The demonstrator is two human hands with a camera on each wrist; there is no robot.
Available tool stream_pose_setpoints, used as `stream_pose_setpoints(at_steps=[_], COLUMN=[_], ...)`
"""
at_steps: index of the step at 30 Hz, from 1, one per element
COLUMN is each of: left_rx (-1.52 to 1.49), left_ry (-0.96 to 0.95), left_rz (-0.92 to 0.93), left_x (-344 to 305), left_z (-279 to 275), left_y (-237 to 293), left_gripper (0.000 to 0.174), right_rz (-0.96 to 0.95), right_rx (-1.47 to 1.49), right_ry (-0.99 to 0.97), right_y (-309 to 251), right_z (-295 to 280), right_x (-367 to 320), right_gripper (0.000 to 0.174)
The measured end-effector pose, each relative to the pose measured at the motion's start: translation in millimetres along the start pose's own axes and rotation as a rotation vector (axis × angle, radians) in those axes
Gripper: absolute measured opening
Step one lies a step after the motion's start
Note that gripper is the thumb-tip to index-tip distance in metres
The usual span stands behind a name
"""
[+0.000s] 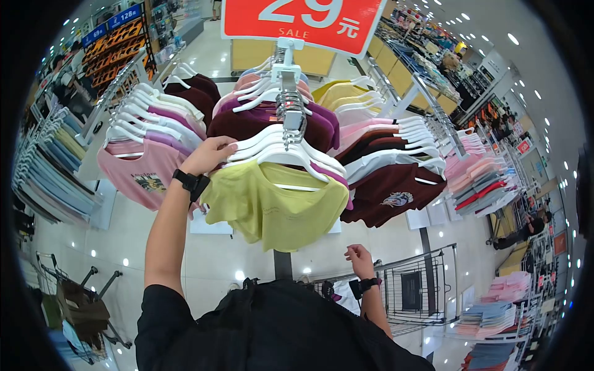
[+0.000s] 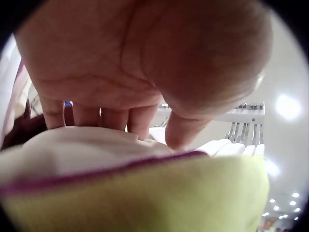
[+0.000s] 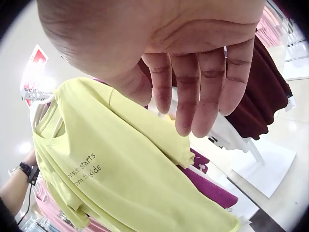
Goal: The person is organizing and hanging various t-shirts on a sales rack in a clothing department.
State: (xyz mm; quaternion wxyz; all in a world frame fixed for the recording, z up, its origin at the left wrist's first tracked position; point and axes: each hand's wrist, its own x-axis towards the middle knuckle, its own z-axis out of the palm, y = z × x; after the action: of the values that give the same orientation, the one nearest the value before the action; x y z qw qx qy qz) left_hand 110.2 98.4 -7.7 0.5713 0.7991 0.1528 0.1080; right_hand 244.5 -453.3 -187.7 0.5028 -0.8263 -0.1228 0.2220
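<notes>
A yellow-green T-shirt (image 1: 278, 204) hangs at the front of the rack's middle arm, with small dark lettering on its chest. My left hand (image 1: 210, 154) grips the shoulders of the hung shirts just behind it, at their left end. In the left wrist view the fingers (image 2: 87, 116) reach down behind white cloth, and the thumb (image 2: 181, 133) lies on the near side; the fingertips are hidden. Purple and yellow-green cloth edges run below that hand. My right hand (image 1: 360, 260) hangs in front of my body, holding nothing, its fingers (image 3: 207, 113) loosely extended in the right wrist view.
White hangers (image 1: 266, 143) crowd the metal arm (image 1: 288, 93) under a red sale sign (image 1: 303, 25). Pink shirts (image 1: 139, 173) hang to the left, dark maroon ones (image 1: 396, 195) to the right. A wire shopping cart (image 1: 414, 287) stands by my right side.
</notes>
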Motion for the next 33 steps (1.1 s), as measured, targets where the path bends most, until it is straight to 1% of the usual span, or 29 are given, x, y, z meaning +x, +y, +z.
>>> stream_pose_setpoints(at_steps=[2, 4, 7, 8, 10, 11, 12, 14, 15, 16, 18, 19, 20, 22, 24, 26, 27, 28, 30, 32, 33], left_rx=[-0.021, -0.036, -0.085, -0.081, -0.08, -0.042, -0.039, 0.229, 0.237, 0.239, 0.456, 0.524, 0.526, 0.614, 0.563, 0.779, 0.753, 0.753, 0.356, 0.307, 0.252], left_ry=[0.005, 0.007, 0.162, 0.155, 0.239, 0.28, 0.276, 0.35, 0.358, 0.358, 0.382, 0.387, 0.389, 0.369, 0.35, 0.328, 0.334, 0.33, 0.078, 0.089, 0.087], left_rz=[-0.005, -0.007, 0.049, 0.056, 0.092, 0.152, 0.155, 0.274, 0.231, 0.229, 0.307, 0.295, 0.294, 0.136, 0.125, 0.022, 0.051, 0.048, -0.17, -0.174, -0.268], left_x=[2, 4, 5, 6, 7, 4, 3, 1, 0, -1, -4, -7, -10, -16, -25, -40, -46, -54, -71, -93, -107], left_z=[2, 4, 5, 4, 3, 3, 2, -2, -4, -6, -12, -14, -17, -26, -38, -47, -53, -54, -52, -39, -30], left_y=[-1, -1, -2, -1, 8, 16, 23, 34, 39, 39, 36, 36, 33, 25, 10, -2, -25, -37, -57, -94, -99], left_gripper=[0.031, 0.029, 0.025, 0.025, 0.024, 0.024, 0.024, 0.026, 0.026, 0.026, 0.026, 0.027, 0.027, 0.029, 0.029, 0.03, 0.026, 0.026, 0.02, 0.015, 0.016], right_rz=[-0.049, -0.04, -0.087, -0.074, -0.063, -0.054, -0.043, -0.049, -0.055, -0.054, -0.088, -0.088, -0.086, -0.082, -0.075, -0.078, -0.086, -0.081, -0.066, -0.053, -0.044], right_rx=[-0.028, -0.02, 0.049, 0.043, 0.043, 0.049, 0.053, 0.06, 0.064, 0.065, 0.086, 0.086, 0.087, 0.091, 0.063, 0.073, 0.079, 0.079, 0.105, 0.1, 0.093], right_ry=[-0.026, 0.002, 0.039, 0.055, 0.077, 0.081, 0.083, 0.078, 0.071, 0.068, 0.035, 0.032, 0.029, 0.023, 0.023, 0.026, 0.03, 0.029, 0.024, 0.009, -0.005], right_y=[1, 8, 21, 23, 27, 29, 32, 31, 31, 31, 31, 29, 27, 26, 29, 32, 33, 34, 38, 43, 45], right_z=[4, 4, -2, -5, -9, -10, -11, -10, -8, -6, -2, -2, -1, -1, -3, -3, -2, -1, 1, 3, 5], right_x=[-8, -11, -13, -15, -17, -17, -17, -17, -18, -16, -12, -12, -10, -6, -3, -3, -3, -4, -3, -3, -3], right_gripper=[0.02, 0.019, 0.019, 0.02, 0.021, 0.021, 0.02, 0.02, 0.02, 0.02, 0.019, 0.019, 0.019, 0.02, 0.02, 0.02, 0.02, 0.02, 0.021, 0.019, 0.018])
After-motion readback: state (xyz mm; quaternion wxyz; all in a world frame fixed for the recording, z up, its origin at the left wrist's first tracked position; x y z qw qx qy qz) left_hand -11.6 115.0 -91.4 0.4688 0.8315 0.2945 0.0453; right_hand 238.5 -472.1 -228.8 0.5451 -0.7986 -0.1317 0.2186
